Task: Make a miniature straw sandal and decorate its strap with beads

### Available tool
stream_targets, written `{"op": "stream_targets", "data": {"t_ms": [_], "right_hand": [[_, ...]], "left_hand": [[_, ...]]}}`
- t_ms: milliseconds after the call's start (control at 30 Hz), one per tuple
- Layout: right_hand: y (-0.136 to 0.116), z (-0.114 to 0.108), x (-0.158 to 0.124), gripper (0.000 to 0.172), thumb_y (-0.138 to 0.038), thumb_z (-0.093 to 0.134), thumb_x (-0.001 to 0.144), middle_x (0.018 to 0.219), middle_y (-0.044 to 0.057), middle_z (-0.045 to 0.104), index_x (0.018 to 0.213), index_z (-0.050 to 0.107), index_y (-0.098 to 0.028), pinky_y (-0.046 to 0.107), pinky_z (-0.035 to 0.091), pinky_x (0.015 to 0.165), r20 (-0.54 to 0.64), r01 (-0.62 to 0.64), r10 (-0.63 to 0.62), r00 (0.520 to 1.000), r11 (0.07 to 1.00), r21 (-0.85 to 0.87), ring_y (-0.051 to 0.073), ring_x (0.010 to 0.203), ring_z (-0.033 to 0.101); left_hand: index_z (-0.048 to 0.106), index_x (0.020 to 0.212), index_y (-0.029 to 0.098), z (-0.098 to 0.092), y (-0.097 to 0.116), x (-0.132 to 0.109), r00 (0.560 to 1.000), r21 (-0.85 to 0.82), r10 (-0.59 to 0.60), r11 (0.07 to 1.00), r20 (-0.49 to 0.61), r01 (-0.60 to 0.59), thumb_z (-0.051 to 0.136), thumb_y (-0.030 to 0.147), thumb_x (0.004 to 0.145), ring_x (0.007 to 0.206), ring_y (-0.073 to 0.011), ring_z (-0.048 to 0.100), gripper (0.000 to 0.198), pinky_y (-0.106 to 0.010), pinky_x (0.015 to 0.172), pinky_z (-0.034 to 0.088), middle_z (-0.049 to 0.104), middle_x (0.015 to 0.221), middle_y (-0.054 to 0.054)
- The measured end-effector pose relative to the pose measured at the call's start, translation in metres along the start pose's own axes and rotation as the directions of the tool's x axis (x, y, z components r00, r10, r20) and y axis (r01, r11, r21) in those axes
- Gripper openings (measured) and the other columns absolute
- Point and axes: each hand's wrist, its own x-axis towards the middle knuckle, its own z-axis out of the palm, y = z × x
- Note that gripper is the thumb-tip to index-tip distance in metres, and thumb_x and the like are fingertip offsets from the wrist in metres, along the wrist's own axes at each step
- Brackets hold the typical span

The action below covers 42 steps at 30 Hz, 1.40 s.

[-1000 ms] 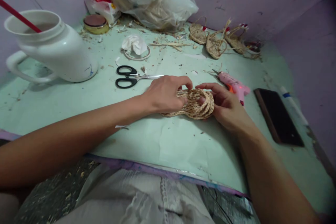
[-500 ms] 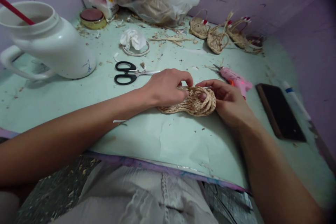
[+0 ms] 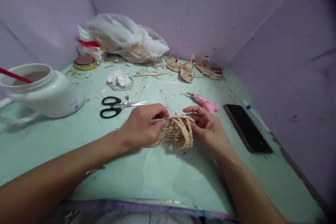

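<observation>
A woven straw slipper (image 3: 170, 132) of braided tan strands is held tilted between my two hands over the table. My left hand (image 3: 145, 124) pinches its upper left edge, thumb in front and fingers curled behind. At the right end, by the looped braids, my right hand (image 3: 207, 126) grips the upper edge between thumb and fingers; part of that grip is hidden. Just beyond my left hand lie black-handled scissors (image 3: 112, 107), blades pointing right. A pink glue gun (image 3: 206, 103) rests beyond my right hand.
A white mug (image 3: 49, 94) with a red straw stands left. Along the back are a round tin (image 3: 85, 62), a plastic bag (image 3: 126, 38) and several small woven slippers (image 3: 187, 71). Crumpled tissue (image 3: 118, 77) lies mid-table. A phone (image 3: 248, 127) and a pen (image 3: 256, 115) lie right.
My view has tipped upward, showing more wall. The slipper's far edge has been raised so it stands more on its side, and my left hand now pinches that edge.
</observation>
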Motion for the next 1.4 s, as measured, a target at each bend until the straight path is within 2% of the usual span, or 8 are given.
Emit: {"op": "stream_targets", "data": {"t_ms": [233, 400, 700, 867, 1000, 1167, 1267, 1400], "right_hand": [[0.003, 0.001, -0.004, 0.023, -0.024, 0.065, 0.068, 0.066, -0.001, 0.067, 0.089, 0.055, -0.021, 0.025, 0.047, 0.05, -0.04, 0.092, -0.091, 0.995, 0.995, 0.028, 0.014, 0.055, 0.061], [0.012, 0.0, -0.004, 0.009, -0.021, 0.061, 0.074, 0.066, -0.001, 0.063, 0.083, 0.06, -0.021, 0.025, 0.045, 0.052, -0.078, 0.279, -0.289, 0.954, 0.953, -0.122, 0.013, 0.057, 0.058], [0.015, -0.004, -0.004, 0.005, -0.02, 0.058, 0.077, 0.063, -0.001, 0.061, 0.082, 0.06, -0.018, 0.021, 0.041, 0.047, -0.05, 0.249, -0.26, 0.964, 0.953, -0.171, 0.011, 0.053, 0.053], [0.012, -0.005, -0.005, 0.029, -0.021, 0.061, 0.078, 0.087, 0.003, 0.063, 0.106, 0.056, -0.021, 0.026, 0.047, 0.066, 0.081, 0.301, -0.299, 0.951, 0.954, -0.008, 0.014, 0.074, 0.058], [0.005, -0.009, -0.006, 0.059, -0.029, 0.062, 0.079, 0.078, 0.0, 0.061, 0.133, 0.038, -0.025, 0.026, 0.046, 0.057, 0.16, 0.231, -0.233, 0.959, 0.972, 0.031, 0.013, 0.065, 0.056], [0.0, -0.019, -0.002, 0.037, -0.045, 0.057, 0.08, 0.094, 0.007, 0.063, 0.107, 0.06, -0.02, 0.029, 0.052, 0.056, 0.014, 0.101, -0.102, 0.995, 0.993, 0.058, 0.016, 0.07, 0.061], [0.0, -0.024, 0.002, 0.036, -0.048, 0.06, 0.076, 0.089, 0.007, 0.063, 0.095, 0.063, -0.018, 0.031, 0.054, 0.053, 0.001, 0.045, -0.045, 0.999, 0.995, 0.085, 0.016, 0.063, 0.062], [0.0, -0.03, 0.005, 0.065, -0.042, 0.069, 0.069, 0.11, 0.01, 0.06, 0.126, 0.044, -0.024, 0.031, 0.054, 0.054, -0.205, 0.165, -0.146, 0.968, 0.983, 0.079, 0.015, 0.066, 0.062]], "left_hand": [[0.06, 0.078, 0.018, -0.003, 0.002, 0.0, 1.0, -0.047, -0.012, 0.999, 0.02, 0.013, 0.054, 0.015, 0.076, 0.065, -0.011, 0.054, 0.007, -0.022, 0.06, 0.04, 0.062, 0.069, 0.003], [0.06, 0.077, 0.017, -0.004, 0.002, -0.002, 1.0, -0.053, 0.003, 0.999, 0.004, -0.003, 0.052, 0.014, 0.077, 0.064, -0.0109, 0.054, 0.008, -0.022, 0.06, 0.041, 0.061, 0.069, 0.003], [0.062, 0.079, 0.015, 0.005, -0.001, -0.005, 0.984, -0.03, 0.148, 0.988, -0.101, -0.151, 0.052, 0.011, 0.077, 0.067, -0.0109, 0.056, 0.012, -0.022, 0.064, 0.041, 0.063, 0.073, 0.0], [0.06, 0.076, 0.016, 0.0, -0.002, 0.001, 0.994, -0.193, -0.068, 0.98, -0.085, 0.05, 0.053, 0.014, 0.075, 0.063, -0.0108, 0.054, 0.007, -0.022, 0.059, 0.041, 0.061, 0.068, 0.002], [0.059, 0.073, 0.015, -0.005, -0.003, 0.007, 0.98, -0.396, -0.188, 0.897, 0.064, 0.198, 0.057, 0.019, 0.071, 0.057, -0.0099, 0.051, 0.005, -0.022, 0.053, 0.04, 0.057, 0.062, 0.002], [0.059, 0.068, 0.014, -0.009, -0.003, 0.011, 0.928, -0.55, -0.308, 0.747, 0.209, 0.372, 0.065, 0.019, 0.06, 0.05, -0.0077, 0.048, 0.011, -0.02, 0.048, 0.036, 0.055, 0.056, 0.004], [0.06, 0.066, 0.013, -0.012, -0.006, 0.011, 0.907, -0.587, -0.356, 0.693, 0.227, 0.419, 0.068, 0.016, 0.056, 0.049, -0.0066, 0.048, 0.013, -0.018, 0.048, 0.036, 0.055, 0.054, 0.005], [0.061, 0.067, 0.014, -0.012, -0.011, 0.01, 0.881, -0.655, -0.4, 0.6, 0.252, 0.46, 0.071, 0.017, 0.055, 0.05, -0.007, 0.051, 0.016, -0.018, 0.048, 0.037, 0.059, 0.056, 0.003]]}}
